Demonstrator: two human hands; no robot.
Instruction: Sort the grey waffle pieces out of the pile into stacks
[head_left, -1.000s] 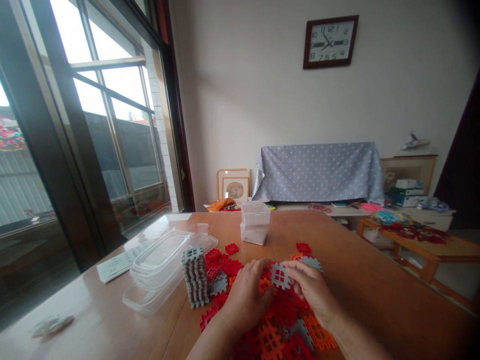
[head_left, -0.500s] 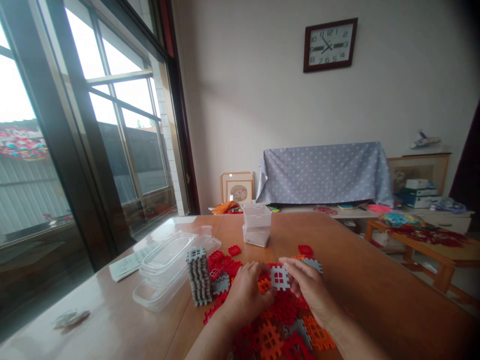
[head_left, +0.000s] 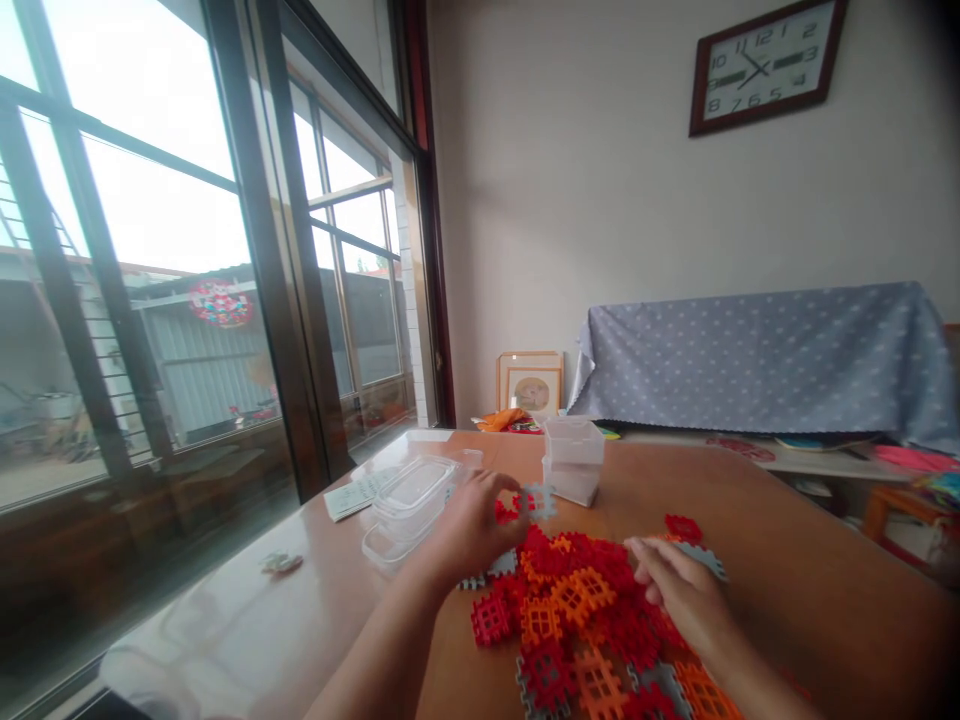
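Note:
A heap of red, orange and grey interlocking plastic tiles [head_left: 585, 610] lies on the wooden table [head_left: 787, 570]. My left hand [head_left: 472, 525] reaches forward over the heap's far left edge, with a grey tile [head_left: 538, 498] pinched at its fingertips. It covers the grey stack; only grey edges [head_left: 487, 572] show below it. My right hand [head_left: 675, 595] rests on the right side of the heap, fingers stretched out and holding nothing. A loose grey tile [head_left: 705, 557] and a red tile [head_left: 682, 527] lie just beyond it.
Shallow clear plastic tubs and lids [head_left: 409, 495] sit left of my left hand, with a printed paper [head_left: 352, 497] beside them. Two stacked small clear boxes [head_left: 574, 460] stand behind the heap. A big window runs along the left; a covered cabinet [head_left: 757, 350] stands against the far wall.
My left hand has carried the grey tile forward and to the left, away from my right hand, which let go and settled on the heap. The view has turned left.

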